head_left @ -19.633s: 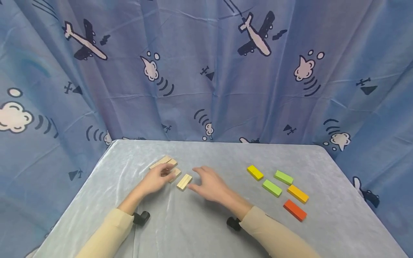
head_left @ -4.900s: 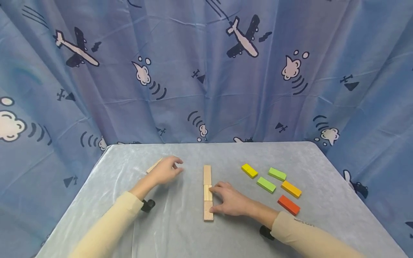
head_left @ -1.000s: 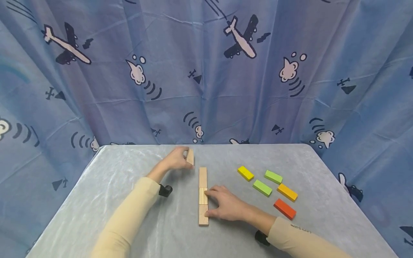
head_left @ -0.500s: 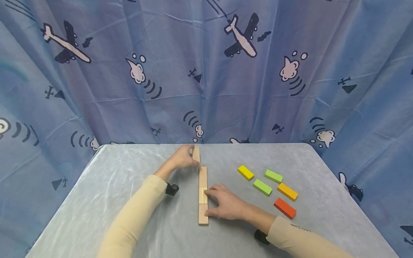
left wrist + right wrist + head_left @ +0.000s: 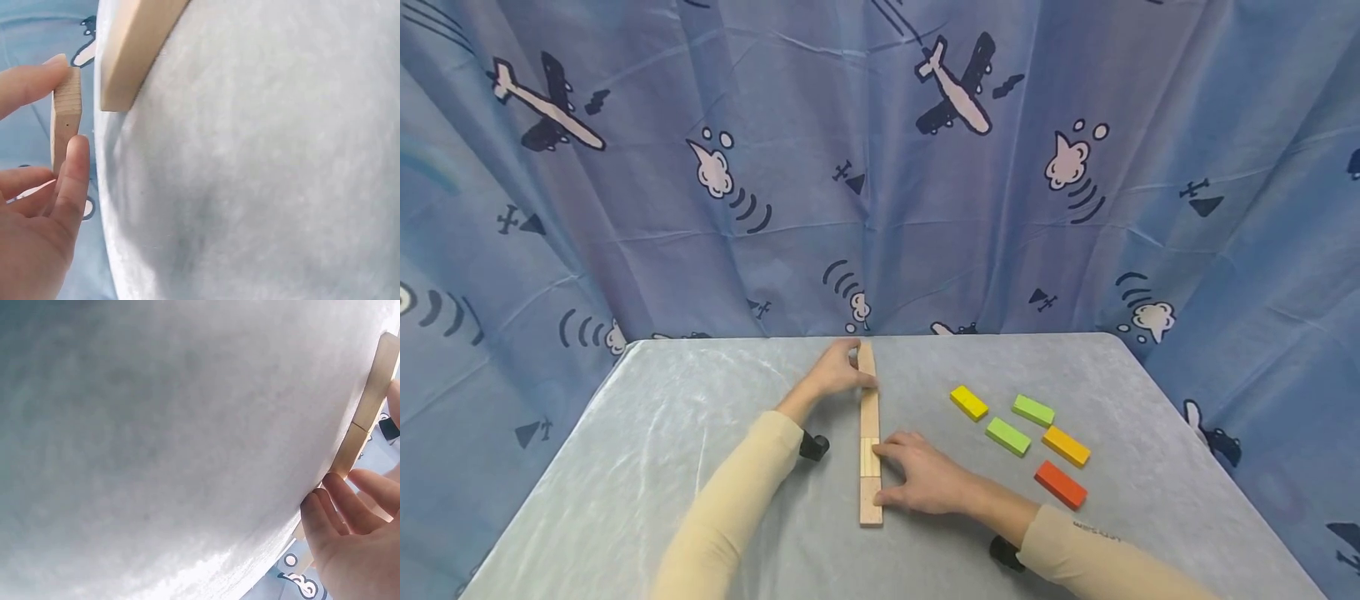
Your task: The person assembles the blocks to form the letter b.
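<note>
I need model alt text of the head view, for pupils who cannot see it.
A person's left hand pinches a plain wooden block by the far end of a row of three more on a grey table while the right hand touches the row. Five colored blocks lie to the right.

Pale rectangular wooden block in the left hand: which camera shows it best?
The left wrist view: the block looks biggest there, pinched by the left hand. The head view shows it smaller, beyond a row of pale wooden blocks. The right wrist view leaves it unclear.
</note>
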Demonstrator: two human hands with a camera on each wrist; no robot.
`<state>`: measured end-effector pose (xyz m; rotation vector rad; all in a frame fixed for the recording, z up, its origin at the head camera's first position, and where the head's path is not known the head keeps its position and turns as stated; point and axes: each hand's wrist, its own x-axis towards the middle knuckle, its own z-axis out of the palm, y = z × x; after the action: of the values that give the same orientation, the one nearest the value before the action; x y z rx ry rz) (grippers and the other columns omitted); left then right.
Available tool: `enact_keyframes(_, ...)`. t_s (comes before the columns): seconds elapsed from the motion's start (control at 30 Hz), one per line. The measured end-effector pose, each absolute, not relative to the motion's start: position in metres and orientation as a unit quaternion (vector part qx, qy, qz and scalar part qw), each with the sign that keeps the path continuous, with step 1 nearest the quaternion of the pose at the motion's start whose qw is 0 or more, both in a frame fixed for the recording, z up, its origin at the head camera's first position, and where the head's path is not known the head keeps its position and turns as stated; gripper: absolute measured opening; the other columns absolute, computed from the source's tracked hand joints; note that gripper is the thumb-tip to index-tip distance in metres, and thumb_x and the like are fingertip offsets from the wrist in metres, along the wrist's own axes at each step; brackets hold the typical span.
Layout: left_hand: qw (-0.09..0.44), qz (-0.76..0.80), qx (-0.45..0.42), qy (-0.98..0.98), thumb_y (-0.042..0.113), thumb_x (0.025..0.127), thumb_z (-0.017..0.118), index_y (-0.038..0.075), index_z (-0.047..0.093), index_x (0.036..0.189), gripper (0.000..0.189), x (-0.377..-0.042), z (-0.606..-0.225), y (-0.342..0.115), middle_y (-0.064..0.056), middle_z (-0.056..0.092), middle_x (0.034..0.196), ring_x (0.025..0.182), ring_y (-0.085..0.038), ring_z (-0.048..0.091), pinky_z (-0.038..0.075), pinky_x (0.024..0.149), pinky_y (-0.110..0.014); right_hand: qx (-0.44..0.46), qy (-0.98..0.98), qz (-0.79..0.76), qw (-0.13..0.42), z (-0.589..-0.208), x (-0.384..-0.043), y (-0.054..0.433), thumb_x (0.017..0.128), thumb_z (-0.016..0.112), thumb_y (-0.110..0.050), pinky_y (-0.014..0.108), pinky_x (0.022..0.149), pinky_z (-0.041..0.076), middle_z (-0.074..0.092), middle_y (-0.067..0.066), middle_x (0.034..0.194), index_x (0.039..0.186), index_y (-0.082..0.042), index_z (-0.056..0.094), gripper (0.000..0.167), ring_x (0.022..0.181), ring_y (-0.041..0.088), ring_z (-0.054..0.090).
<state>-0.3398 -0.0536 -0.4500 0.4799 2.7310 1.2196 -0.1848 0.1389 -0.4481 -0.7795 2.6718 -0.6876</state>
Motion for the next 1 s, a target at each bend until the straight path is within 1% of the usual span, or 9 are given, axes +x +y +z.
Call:
enact_keyframes(0.13, 0.059, 0.396, 0.154, 0.903, 0.022, 0.077, 0.088, -0.007, 0.042, 0.149, 0.091, -0.342, -0.456, -0.052, -0.024, 0.056, 0.141, 0.123, -0.033, 0.06, 0.048, 0.102, -0.044, -0.267, 0.922, -0.24, 0.142, -0.448, -0.184, 0.139, 0.086, 0.081, -0.042, 0.044, 0.101, 0.047, 0.059, 0.007, 0.133, 0.142, -0.005, 0.058, 0.071, 0.121, 0.023, 0.052)
enact_keyframes(0.23, 0.061, 0.39, 0.15, 0.907, 0.023, 0.077, 0.088, -0.003, 0.045, 0.149, 0.088, -0.343, -0.459, -0.053, -0.021, 0.053, 0.145, 0.13, -0.033, 0.055, 0.043, 0.108, -0.046, -0.27, 0.921, -0.243, 0.141, -0.448, -0.184, 0.138, 0.086, 0.08, -0.042, 0.045, 0.102, 0.046, 0.058, 0.007, 0.134, 0.142, -0.005, 0.058, 0.071, 0.122, 0.024, 0.052)
enact_keyframes(0.3, 0.06, 0.383, 0.151, 0.91, 0.023, 0.077, 0.088, -0.001, 0.049, 0.147, 0.083, -0.343, -0.46, -0.054, -0.019, 0.054, 0.144, 0.129, -0.032, 0.054, 0.042, 0.109, -0.046, -0.271, 0.921, -0.243, 0.139, -0.449, -0.184, 0.138, 0.086, 0.08, -0.042, 0.045, 0.103, 0.046, 0.058, 0.008, 0.135, 0.142, -0.005, 0.057, 0.071, 0.123, 0.025, 0.052)
enact_keyframes(0.4, 0.061, 0.379, 0.159, 0.91, 0.024, 0.077, 0.088, 0.0, 0.055, 0.143, 0.077, -0.344, -0.461, -0.053, -0.019, 0.059, 0.138, 0.121, -0.031, 0.057, 0.045, 0.105, -0.046, -0.271, 0.923, -0.239, 0.134, -0.449, -0.184, 0.138, 0.086, 0.08, -0.042, 0.045, 0.103, 0.046, 0.058, 0.008, 0.135, 0.142, -0.005, 0.057, 0.071, 0.123, 0.025, 0.052)
enact_keyframes(0.47, 0.065, 0.379, 0.163, 0.908, 0.024, 0.077, 0.087, 0.001, 0.057, 0.141, 0.075, -0.344, -0.461, -0.053, -0.018, 0.061, 0.134, 0.117, -0.031, 0.058, 0.046, 0.102, -0.046, -0.272, 0.923, -0.238, 0.131, -0.45, -0.184, 0.139, 0.086, 0.08, -0.042, 0.045, 0.103, 0.046, 0.058, 0.008, 0.134, 0.142, -0.005, 0.058, 0.071, 0.123, 0.025, 0.052)
enact_keyframes(0.57, 0.073, 0.384, 0.163, 0.906, 0.023, 0.078, 0.087, 0.0, 0.057, 0.14, 0.073, -0.344, -0.462, -0.052, -0.017, 0.062, 0.134, 0.116, -0.03, 0.06, 0.049, 0.099, -0.045, -0.272, 0.923, -0.237, 0.132, -0.45, -0.185, 0.139, 0.086, 0.08, -0.042, 0.045, 0.103, 0.046, 0.058, 0.008, 0.134, 0.142, -0.005, 0.058, 0.071, 0.123, 0.025, 0.052)
enact_keyframes(0.7, 0.08, 0.386, 0.159, 0.905, 0.024, 0.084, 0.082, -0.001, 0.057, 0.14, 0.066, -0.344, -0.461, -0.051, -0.018, 0.059, 0.139, 0.122, -0.033, 0.06, 0.048, 0.101, -0.046, -0.27, 0.923, -0.237, 0.138, -0.45, -0.185, 0.139, 0.086, 0.08, -0.043, 0.044, 0.103, 0.046, 0.058, 0.007, 0.135, 0.142, -0.005, 0.057, 0.071, 0.124, 0.024, 0.052)
enact_keyframes(0.83, 0.073, 0.378, 0.157, 0.91, 0.025, 0.092, 0.073, 0.0, 0.056, 0.141, 0.058, -0.344, -0.461, -0.05, -0.02, 0.055, 0.144, 0.132, -0.036, 0.052, 0.042, 0.108, -0.049, -0.268, 0.923, -0.238, 0.143, -0.449, -0.185, 0.139, 0.086, 0.08, -0.043, 0.044, 0.104, 0.046, 0.058, 0.007, 0.135, 0.143, -0.005, 0.057, 0.072, 0.124, 0.024, 0.051)
enact_keyframes(1.0, 0.068, 0.364, 0.16, 0.915, 0.023, 0.094, 0.071, 0.0, 0.055, 0.143, 0.057, -0.345, -0.462, -0.048, -0.02, 0.05, 0.149, 0.14, -0.037, 0.044, 0.035, 0.114, -0.05, -0.268, 0.922, -0.24, 0.144, -0.448, -0.185, 0.139, 0.086, 0.08, -0.043, 0.043, 0.103, 0.046, 0.058, 0.006, 0.135, 0.143, -0.005, 0.056, 0.072, 0.123, 0.023, 0.052)
